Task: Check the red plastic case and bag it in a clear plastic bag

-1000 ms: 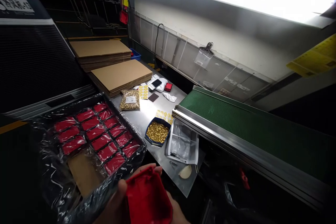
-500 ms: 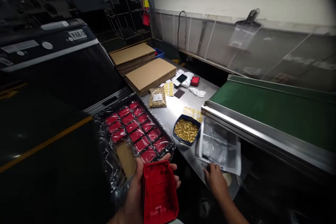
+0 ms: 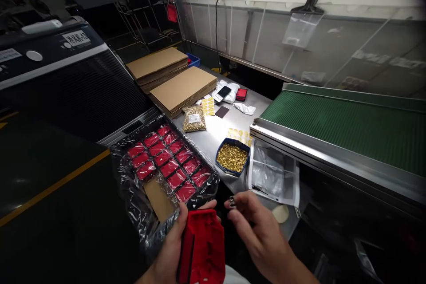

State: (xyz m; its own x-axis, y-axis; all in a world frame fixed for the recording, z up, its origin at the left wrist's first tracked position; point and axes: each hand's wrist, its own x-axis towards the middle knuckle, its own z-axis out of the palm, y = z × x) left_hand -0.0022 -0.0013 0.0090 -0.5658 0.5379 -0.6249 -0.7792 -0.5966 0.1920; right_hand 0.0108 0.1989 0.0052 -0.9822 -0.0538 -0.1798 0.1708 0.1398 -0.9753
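My left hand [image 3: 171, 248] is closed round a red plastic housing [image 3: 207, 246], its hollow inside turned up toward me. To the right of it, my right hand [image 3: 258, 230] pinches a small shiny metal piece [image 3: 232, 202] between thumb and forefinger, apart from the housing. The piece is too small to name exactly. Just beyond the hands stands a dark blue bin [image 3: 218, 166] full of small brass-coloured parts [image 3: 232, 156]. At the left, a plastic-lined tray [image 3: 215, 182] holds several red parts [image 3: 169, 167] in rows, with a piece of cardboard [image 3: 159, 197] among them.
A green conveyor belt [image 3: 333, 128] runs along the right. White-edged pouches [image 3: 273, 173] lie beside its frame. Stacked cardboard sheets [image 3: 184, 86], a bag of brass-coloured parts [image 3: 195, 120], a phone [image 3: 223, 93] and sticker sheets [image 3: 208, 106] lie farther back on the metal table [image 3: 213, 131].
My right hand has come up and left from the table edge by the pouches, now with a small metal piece in its fingers. The housing in my left hand has turned slightly.
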